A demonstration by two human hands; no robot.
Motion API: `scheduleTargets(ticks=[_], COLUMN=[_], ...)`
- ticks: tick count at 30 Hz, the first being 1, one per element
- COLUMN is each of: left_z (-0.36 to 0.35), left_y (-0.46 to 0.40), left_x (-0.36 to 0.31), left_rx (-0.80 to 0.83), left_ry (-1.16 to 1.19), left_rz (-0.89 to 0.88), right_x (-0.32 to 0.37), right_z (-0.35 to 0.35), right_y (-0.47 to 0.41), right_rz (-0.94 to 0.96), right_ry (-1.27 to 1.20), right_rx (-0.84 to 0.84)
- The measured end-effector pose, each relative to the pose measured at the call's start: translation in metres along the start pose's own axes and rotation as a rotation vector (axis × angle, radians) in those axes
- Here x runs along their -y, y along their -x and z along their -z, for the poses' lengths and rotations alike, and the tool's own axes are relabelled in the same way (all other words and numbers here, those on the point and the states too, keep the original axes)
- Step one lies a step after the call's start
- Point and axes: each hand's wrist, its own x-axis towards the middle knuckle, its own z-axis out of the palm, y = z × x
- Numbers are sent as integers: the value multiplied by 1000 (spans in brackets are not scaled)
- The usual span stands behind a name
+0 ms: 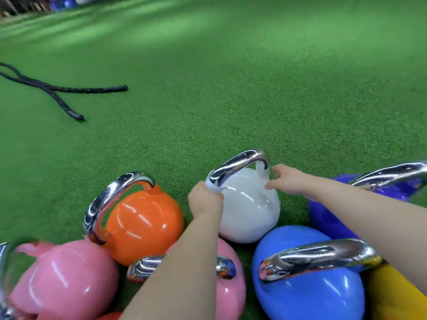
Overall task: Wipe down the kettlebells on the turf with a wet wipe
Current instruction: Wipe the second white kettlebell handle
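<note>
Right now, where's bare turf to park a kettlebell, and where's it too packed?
Open turf beyond the white kettlebell, right of the black rope. Also bare left of the orange kettlebell. Crowded near the person: pink, blue and purple kettlebells nearly touch, leaving only narrow gaps.

The left forearm (184, 262) hides the middle of a pink kettlebell's handle (143, 267), and the wet wipe (213, 184) is mostly buried in the left hand (203, 199). A yellow kettlebell (397, 296) and a purple kettlebell (346, 215) are cut off at the right edge. Far left, dark clutter (27, 5) is too blurred to identify.
</note>
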Motion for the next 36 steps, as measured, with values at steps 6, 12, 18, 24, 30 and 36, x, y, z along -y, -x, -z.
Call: scheduleTargets(ticks=[6, 12, 18, 24, 30, 36], left_z=[-30, -49, -45, -23, -1, -5], left_y=[7, 9, 3, 14, 13, 6], left_x=[1, 4, 5, -14, -46, -91], left_rx=[-174, -232, -226, -295, -174, -46], left_ry=[359, 655, 610, 242, -507, -878], left_rz=[299, 437, 336, 28, -379, -463], right_x=[-1, -14, -15, -4, -2, 0], right_z=[-3, -2, 16, 24, 24, 27], right_y=[2, 2, 3, 5, 7, 11], right_rz=[3, -37, -102, -67, -55, -41], right_ry=[66, 42, 23, -94, -142, -162], right_rx=[121, 141, 76, 67, 54, 27])
